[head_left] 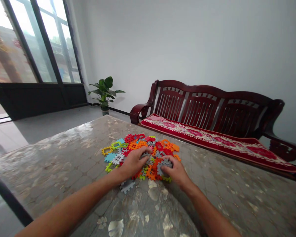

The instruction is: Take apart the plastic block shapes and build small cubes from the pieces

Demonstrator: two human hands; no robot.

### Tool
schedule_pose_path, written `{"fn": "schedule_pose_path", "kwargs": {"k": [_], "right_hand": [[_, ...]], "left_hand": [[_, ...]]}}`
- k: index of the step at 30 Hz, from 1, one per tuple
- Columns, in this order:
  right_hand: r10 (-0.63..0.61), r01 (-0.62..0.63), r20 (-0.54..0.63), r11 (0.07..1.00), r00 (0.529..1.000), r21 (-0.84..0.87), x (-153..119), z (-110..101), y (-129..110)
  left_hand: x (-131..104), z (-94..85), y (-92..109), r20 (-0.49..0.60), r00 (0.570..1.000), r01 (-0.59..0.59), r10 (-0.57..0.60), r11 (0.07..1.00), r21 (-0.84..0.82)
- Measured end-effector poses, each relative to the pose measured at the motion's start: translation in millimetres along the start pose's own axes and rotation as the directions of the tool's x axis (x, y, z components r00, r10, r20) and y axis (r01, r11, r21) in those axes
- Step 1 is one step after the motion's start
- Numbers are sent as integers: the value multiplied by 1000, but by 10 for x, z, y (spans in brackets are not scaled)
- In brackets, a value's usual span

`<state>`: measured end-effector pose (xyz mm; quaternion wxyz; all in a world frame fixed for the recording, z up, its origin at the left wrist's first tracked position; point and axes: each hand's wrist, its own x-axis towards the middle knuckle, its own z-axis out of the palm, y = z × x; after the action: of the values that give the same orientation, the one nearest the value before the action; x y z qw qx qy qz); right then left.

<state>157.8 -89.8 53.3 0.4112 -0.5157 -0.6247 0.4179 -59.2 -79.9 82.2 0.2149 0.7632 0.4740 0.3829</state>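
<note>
The pile of interlocking tiles point(140, 153) lies mid-table point(64, 164), long axis 9-to-3 o'clock. Left hand point(133, 163), fingers curled, grips a grey tile point(146, 154). Right hand point(175, 171) pinches another grey piece point(164, 164) at the pile's 5 o'clock.

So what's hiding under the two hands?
Colourful plastic puzzle pieces lie in a heap on the table. The left hand covers some, the right hand touches a grey piece. Pieces right beneath the palms are covered.
</note>
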Motion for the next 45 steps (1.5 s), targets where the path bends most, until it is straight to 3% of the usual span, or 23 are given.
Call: {"fn": "schedule_pose_path", "kwargs": {"k": [5, 8, 10, 12, 15, 18, 21, 25, 33, 39, 45], "right_hand": [[-60, 68, -119, 996, 991, 64, 504, 140, -214], [-81, 76, -189, 997, 979, -31, 612, 113, -127], [-92, 69, -222, 992, 971, -106, 540, 45, 9], [-129, 81, -214, 973, 968, -218, 367, -29, 137], [-187, 100, -155, 890, 970, -445, 40, -88, 222], [-174, 68, -116, 790, 978, -609, -172, -66, 199], [-119, 39, -77, 748, 990, -662, -201, -7, 176], [-124, 54, -57, 737, 991, -673, -146, 70, 203], [-191, 107, -51, 726, 980, -679, -177, 186, 254], [-172, 126, -35, 829, 984, -545, -161, 230, 202], [-117, 66, -92, 897, 989, -437, -128, 206, 94]], "left_hand": [[395, -162, -6, -87, 996, -7, 18, 992, 129], [347, -222, -37, -110, 991, -52, 82, 968, 246], [186, -229, -51, -63, 991, -97, 122, 943, 317], [-15, -196, -57, 81, 986, -168, 148, 911, 377], [-250, -78, -50, 250, 964, -211, 92, 835, 509], [-317, 87, -34, 265, 964, -178, 8, 760, 625], [-271, 233, -22, 255, 965, -136, -56, 727, 673], [-211, 326, -55, 249, 966, -121, -67, 735, 667], [-192, 330, -176, 263, 964, -143, -23, 793, 592], [-108, 318, -164, 284, 956, -93, -72, 846, 525], [-28, 230, -87, 221, 975, -68, -17, 926, 371]]}}
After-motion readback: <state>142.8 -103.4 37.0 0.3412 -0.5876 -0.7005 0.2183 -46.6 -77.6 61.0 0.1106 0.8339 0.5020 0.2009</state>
